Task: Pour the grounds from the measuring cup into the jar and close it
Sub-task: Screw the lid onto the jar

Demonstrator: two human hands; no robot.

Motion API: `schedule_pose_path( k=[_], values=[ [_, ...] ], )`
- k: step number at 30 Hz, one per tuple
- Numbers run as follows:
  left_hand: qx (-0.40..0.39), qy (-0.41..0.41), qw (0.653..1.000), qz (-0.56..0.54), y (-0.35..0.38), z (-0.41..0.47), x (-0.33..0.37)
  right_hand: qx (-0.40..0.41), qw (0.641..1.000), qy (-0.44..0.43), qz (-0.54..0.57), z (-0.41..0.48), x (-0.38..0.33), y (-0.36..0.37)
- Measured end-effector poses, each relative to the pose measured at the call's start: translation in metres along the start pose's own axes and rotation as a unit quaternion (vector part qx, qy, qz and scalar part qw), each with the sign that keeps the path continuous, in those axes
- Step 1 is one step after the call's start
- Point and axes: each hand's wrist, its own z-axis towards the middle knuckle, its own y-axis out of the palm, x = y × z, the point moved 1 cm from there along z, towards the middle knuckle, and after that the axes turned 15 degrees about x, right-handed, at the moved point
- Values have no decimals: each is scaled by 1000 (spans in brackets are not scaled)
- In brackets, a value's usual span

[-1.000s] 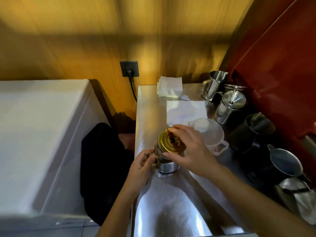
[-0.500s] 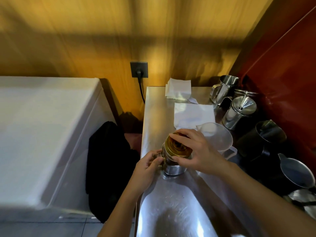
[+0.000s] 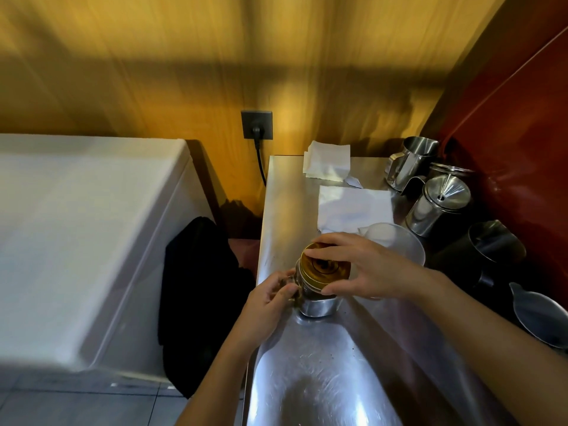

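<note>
A glass jar (image 3: 316, 304) with a shiny metal base stands on the steel counter (image 3: 322, 370) near its left edge. A gold lid (image 3: 324, 267) sits on top of the jar. My right hand (image 3: 365, 267) grips the lid from above, fingers spread round its rim. My left hand (image 3: 270, 298) holds the jar's side at the left. The clear plastic measuring cup (image 3: 396, 241) stands upright just behind my right hand, partly hidden by it.
White paper napkins (image 3: 353, 204) lie behind the cup, more (image 3: 327, 164) at the back. Steel pitchers (image 3: 410, 162), a lidded pot (image 3: 439, 206), a black jug (image 3: 491, 245) and another cup (image 3: 541, 318) line the right side by a red wall. A white chest (image 3: 76, 229) stands left.
The lid has gone from tilted over the jar's mouth to sitting flat on it under my right hand. My left hand stays on the jar. The camera view shifted slightly.
</note>
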Motion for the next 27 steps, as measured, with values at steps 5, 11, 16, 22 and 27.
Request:
schedule_pose_path(
  k=[5, 11, 16, 22, 27],
  values=[
    [-20, -9, 1000, 18, -1, 2, 2, -81, 997, -13, 7, 6, 1, -7],
    [-28, -17, 999, 30, 0, 3, 4, -105, 992, -50, -41, 16, -8, -15],
    [-31, -58, 998, 20, -4, 2, 2, -74, 988, -64, -121, 10, -12, -20],
    [-13, 126, 975, 182, 12, 10, 21, -11, 974, -46, -221, 10, -28, -20],
    [26, 165, 966, 198, 21, 17, 24, -41, 969, -66, -233, 10, -28, -18]
  ],
)
